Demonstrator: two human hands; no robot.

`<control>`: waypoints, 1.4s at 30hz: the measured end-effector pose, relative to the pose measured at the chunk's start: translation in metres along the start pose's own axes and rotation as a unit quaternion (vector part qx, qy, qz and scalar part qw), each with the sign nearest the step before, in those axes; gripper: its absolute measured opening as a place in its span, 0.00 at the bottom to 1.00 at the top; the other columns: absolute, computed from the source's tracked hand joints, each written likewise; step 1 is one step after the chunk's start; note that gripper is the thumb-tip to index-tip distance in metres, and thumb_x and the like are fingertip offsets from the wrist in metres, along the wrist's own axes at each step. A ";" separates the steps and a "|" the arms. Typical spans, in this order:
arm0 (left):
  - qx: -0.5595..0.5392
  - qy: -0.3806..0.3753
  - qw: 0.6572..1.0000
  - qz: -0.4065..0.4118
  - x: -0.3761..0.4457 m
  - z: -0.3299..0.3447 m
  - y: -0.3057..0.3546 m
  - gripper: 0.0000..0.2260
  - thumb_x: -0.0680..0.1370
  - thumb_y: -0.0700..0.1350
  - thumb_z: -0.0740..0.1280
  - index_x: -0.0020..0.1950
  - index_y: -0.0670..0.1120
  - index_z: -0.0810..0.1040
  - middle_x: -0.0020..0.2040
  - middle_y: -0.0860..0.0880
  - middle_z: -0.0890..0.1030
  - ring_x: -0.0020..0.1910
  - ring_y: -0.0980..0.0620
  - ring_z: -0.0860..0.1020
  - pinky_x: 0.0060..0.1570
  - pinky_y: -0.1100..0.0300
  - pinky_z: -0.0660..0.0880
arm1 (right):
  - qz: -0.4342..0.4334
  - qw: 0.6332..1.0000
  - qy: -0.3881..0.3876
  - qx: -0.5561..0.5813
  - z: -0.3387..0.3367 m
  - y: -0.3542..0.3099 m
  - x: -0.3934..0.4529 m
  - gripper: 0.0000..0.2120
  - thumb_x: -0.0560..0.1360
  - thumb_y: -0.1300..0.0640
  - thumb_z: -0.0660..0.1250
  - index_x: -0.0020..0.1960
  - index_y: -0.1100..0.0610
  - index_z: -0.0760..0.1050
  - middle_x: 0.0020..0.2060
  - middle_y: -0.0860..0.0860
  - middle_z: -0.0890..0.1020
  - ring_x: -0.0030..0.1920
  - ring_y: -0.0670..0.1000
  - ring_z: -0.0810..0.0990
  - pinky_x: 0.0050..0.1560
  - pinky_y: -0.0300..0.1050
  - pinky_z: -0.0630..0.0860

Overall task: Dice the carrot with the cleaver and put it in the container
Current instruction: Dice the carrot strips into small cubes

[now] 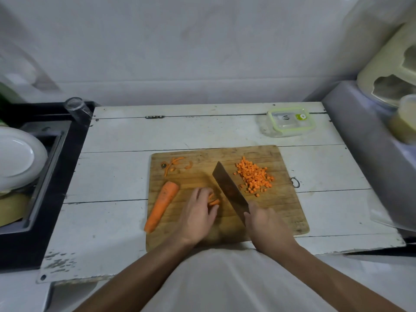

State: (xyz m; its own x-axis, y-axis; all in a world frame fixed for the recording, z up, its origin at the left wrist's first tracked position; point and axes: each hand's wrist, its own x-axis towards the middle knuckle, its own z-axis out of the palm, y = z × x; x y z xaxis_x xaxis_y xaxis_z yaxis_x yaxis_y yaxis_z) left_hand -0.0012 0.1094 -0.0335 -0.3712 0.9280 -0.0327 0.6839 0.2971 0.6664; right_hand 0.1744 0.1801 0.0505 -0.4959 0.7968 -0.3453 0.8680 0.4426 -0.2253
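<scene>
- Far left, a white plate (15,154) leans in the dark sink (51,140); a clear glass (77,108) lies tipped at the sink's back corner
- Onto the white table (126,136); the wooden board (198,167) sits square in the middle of it
- Board's back-left corner: a scatter of peel scraps (174,165), thin curls and an end piece
- Below those, the uncut carrot (161,206) lies at a slant along the board's left edge, thick end up, tip just over the edge
- Left hand (199,212) is down on the board, fingers curled over a small bundle of carrot sticks (213,200), pinning them; how tightly is hard to judge, the fingertips are partly hidden
- Just right of the sticks, the cleaver (229,191); blade angled up and away, dark flat side showing, edge near the sticks but whether it touches them I cannot say
- Right hand (266,224) wraps the handle, fingers clenched round it, forefinger up by the blade's heel
- Right of the blade, the dice (255,176); a heap of small orange cubes on the board, a few strays at its near edge
- Back right on the table, well apart from the board, the container (290,121); clear, green-rimmed lid on
</scene>
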 end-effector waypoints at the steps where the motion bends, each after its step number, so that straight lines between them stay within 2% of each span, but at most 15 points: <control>1: -0.022 -0.008 0.999 -0.038 0.005 0.000 0.004 0.20 0.80 0.51 0.70 0.70 0.51 0.72 0.65 0.53 0.73 0.63 0.55 0.74 0.63 0.59 0.75 | 0.008 1.000 0.007 0.008 0.001 0.002 0.002 0.08 0.84 0.50 0.56 0.56 0.53 0.70 0.44 0.54 0.81 0.41 0.56 0.79 0.38 0.50 0.75; 4: -0.014 -0.020 0.997 -0.068 0.013 0.000 0.013 0.20 0.79 0.47 0.72 0.70 0.50 0.72 0.65 0.52 0.75 0.65 0.54 0.73 0.66 0.57 0.74 | 0.023 0.999 0.017 0.033 0.003 0.007 0.005 0.08 0.83 0.50 0.57 0.55 0.53 0.71 0.42 0.53 0.81 0.40 0.56 0.79 0.39 0.51 0.78; 9: 0.000 -0.001 0.998 -0.058 0.013 0.005 0.013 0.10 0.80 0.44 0.70 0.60 0.49 0.75 0.53 0.54 0.76 0.54 0.55 0.75 0.52 0.60 0.76 | 0.025 0.998 0.032 0.037 0.002 0.014 0.005 0.09 0.83 0.50 0.57 0.55 0.54 0.71 0.42 0.53 0.81 0.37 0.54 0.74 0.36 0.47 0.70; 13: 0.016 -0.001 1.000 -0.025 0.020 0.008 0.018 0.04 0.80 0.46 0.70 0.54 0.50 0.77 0.50 0.55 0.76 0.52 0.55 0.76 0.51 0.59 0.78 | 0.019 0.999 0.027 0.032 -0.002 0.015 0.007 0.09 0.83 0.50 0.57 0.57 0.53 0.71 0.40 0.50 0.77 0.37 0.52 0.75 0.35 0.45 0.70; 17: -0.015 0.001 0.999 -0.029 0.016 0.009 0.015 0.10 0.80 0.47 0.71 0.60 0.50 0.80 0.56 0.55 0.75 0.55 0.56 0.77 0.56 0.58 0.78 | -0.007 1.000 -0.004 -0.004 -0.004 0.013 0.004 0.10 0.84 0.49 0.55 0.60 0.52 0.70 0.46 0.53 0.81 0.41 0.54 0.77 0.37 0.46 0.71; 20: -0.042 0.027 0.995 -0.090 0.011 0.005 0.010 0.17 0.78 0.48 0.73 0.66 0.50 0.78 0.61 0.54 0.73 0.59 0.55 0.75 0.61 0.58 0.76 | -0.021 0.999 -0.016 -0.020 -0.002 0.012 -0.001 0.10 0.84 0.48 0.54 0.62 0.50 0.68 0.46 0.51 0.80 0.39 0.52 0.76 0.39 0.46 0.74; 23: -0.048 0.024 0.992 -0.113 0.013 0.003 0.011 0.13 0.78 0.48 0.73 0.61 0.49 0.81 0.56 0.54 0.75 0.57 0.54 0.77 0.58 0.57 0.78 | -0.032 0.999 -0.021 -0.035 0.000 0.012 -0.002 0.08 0.84 0.49 0.57 0.62 0.48 0.67 0.46 0.50 0.81 0.43 0.53 0.80 0.43 0.48 0.80; 27: -0.043 0.032 0.994 -0.093 0.014 0.006 0.016 0.01 0.78 0.46 0.73 0.48 0.51 0.83 0.45 0.58 0.76 0.50 0.54 0.77 0.50 0.56 0.78 | -0.031 0.997 -0.045 -0.060 0.003 0.009 -0.003 0.11 0.81 0.55 0.63 0.61 0.48 0.66 0.45 0.50 0.80 0.44 0.53 0.81 0.44 0.48 0.81; 31: -0.032 0.047 0.993 -0.102 0.016 0.011 0.015 0.04 0.77 0.46 0.74 0.43 0.52 0.82 0.43 0.58 0.77 0.50 0.54 0.76 0.51 0.56 0.76 | -0.046 0.996 -0.050 -0.056 0.003 0.001 0.011 0.06 0.82 0.57 0.60 0.59 0.51 0.67 0.41 0.49 0.78 0.41 0.53 0.82 0.37 0.45 0.76; 34: -0.029 0.046 0.993 -0.101 0.016 0.011 0.016 0.07 0.77 0.46 0.74 0.41 0.54 0.80 0.44 0.58 0.77 0.51 0.54 0.75 0.52 0.56 0.75 | -0.042 0.998 -0.035 -0.016 0.001 -0.005 0.020 0.05 0.84 0.54 0.57 0.57 0.51 0.70 0.41 0.49 0.80 0.41 0.53 0.82 0.41 0.49 0.81; 38: -0.038 0.053 0.993 -0.095 0.016 0.012 0.012 0.09 0.77 0.47 0.75 0.39 0.56 0.78 0.43 0.58 0.76 0.49 0.53 0.75 0.49 0.55 0.74 | -0.029 0.999 -0.009 -0.011 0.001 0.002 0.010 0.09 0.84 0.50 0.54 0.57 0.52 0.70 0.42 0.52 0.82 0.41 0.55 0.82 0.43 0.54 0.81; 42: -0.032 0.055 0.995 -0.082 0.014 0.015 0.008 0.07 0.78 0.47 0.73 0.41 0.53 0.80 0.43 0.57 0.76 0.47 0.54 0.74 0.46 0.57 0.73 | -0.048 0.998 -0.027 -0.031 0.003 0.010 0.000 0.06 0.84 0.51 0.55 0.58 0.50 0.68 0.43 0.51 0.82 0.41 0.53 0.82 0.42 0.50 0.81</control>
State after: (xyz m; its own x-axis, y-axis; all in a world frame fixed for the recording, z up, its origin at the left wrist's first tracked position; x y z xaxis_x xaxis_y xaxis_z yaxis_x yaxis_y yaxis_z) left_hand 0.0089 0.1281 -0.0401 -0.5432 0.8371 -0.0645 0.5685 0.4232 0.7055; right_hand 0.1828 0.1833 0.0451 -0.5756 0.7273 -0.3738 0.8160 0.5409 -0.2042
